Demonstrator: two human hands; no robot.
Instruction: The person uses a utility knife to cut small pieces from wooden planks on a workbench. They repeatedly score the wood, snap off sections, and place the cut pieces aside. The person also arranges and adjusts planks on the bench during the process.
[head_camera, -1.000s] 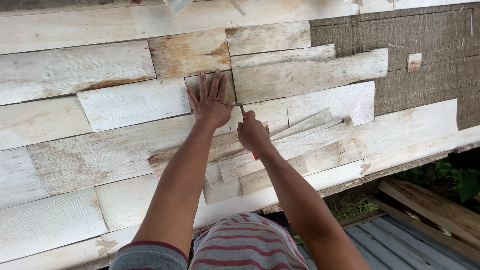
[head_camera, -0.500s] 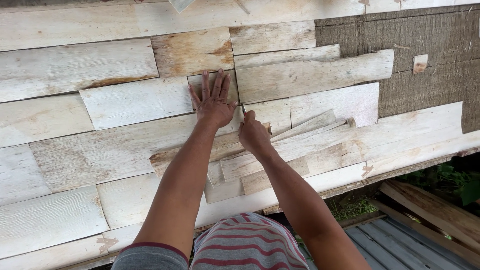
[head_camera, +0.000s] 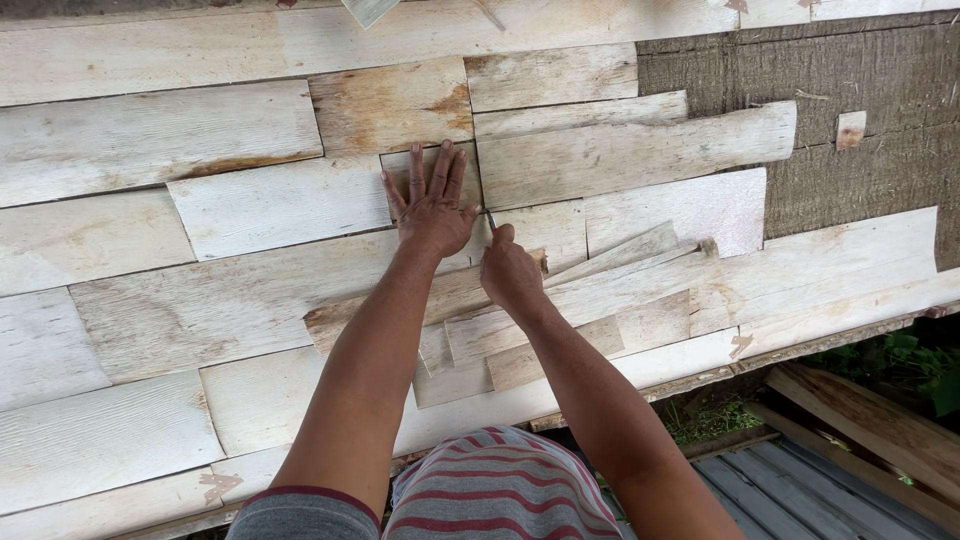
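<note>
we are pressing the left hand flat, fingers spread, on a veneer piece; the right hand is gripping a thin blade, which should be running along the piece's edge.

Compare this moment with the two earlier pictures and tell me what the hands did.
Little changed. The right hand with its thin blade has edged slightly toward the person along the right edge of the small veneer piece. The left hand stays pressed flat on that piece, fingers spread. Nothing was picked up or let go. The loose strips and the surrounding veneer sheets lie as before.
</note>
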